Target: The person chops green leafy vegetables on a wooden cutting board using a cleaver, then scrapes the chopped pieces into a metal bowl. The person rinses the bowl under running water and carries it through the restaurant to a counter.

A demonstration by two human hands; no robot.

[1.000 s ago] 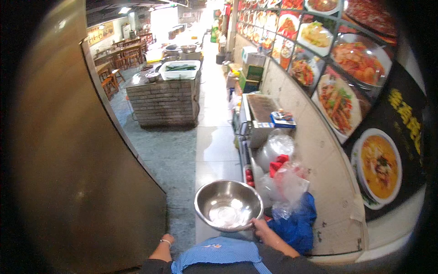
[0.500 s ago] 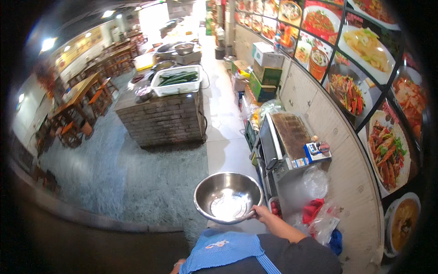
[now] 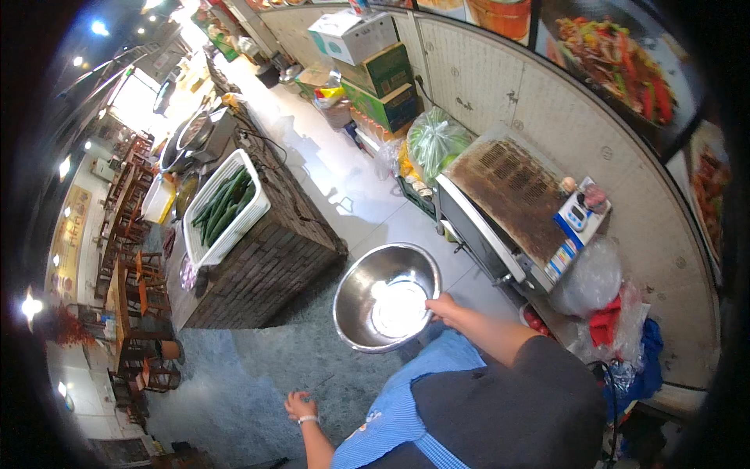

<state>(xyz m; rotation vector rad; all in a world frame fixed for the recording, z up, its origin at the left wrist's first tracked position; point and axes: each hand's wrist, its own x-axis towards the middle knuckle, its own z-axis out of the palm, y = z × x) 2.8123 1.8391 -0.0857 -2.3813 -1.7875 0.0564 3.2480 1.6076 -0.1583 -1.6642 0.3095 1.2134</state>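
Observation:
A shiny, round stainless steel bowl is tilted in front of me, and its inside shows no contents, only bright glare. My right hand is closed on the bowl's right rim. Out to the left over the grey-green floor, my left hand hangs with its fingers loosely bent and apart, holding nothing; a pale band circles that wrist. A blue checked apron covers my front.
A brick-sided counter on the left carries a white basket of cucumbers. To the right stands an appliance with a stained top, with a small blue-and-white timer on it. Cartons are stacked along the wall; wooden stools line the far left.
My view has tilted and come closer to the counter and appliance. The left hand has come into full view at the lower left. The bowl stays in my right hand.

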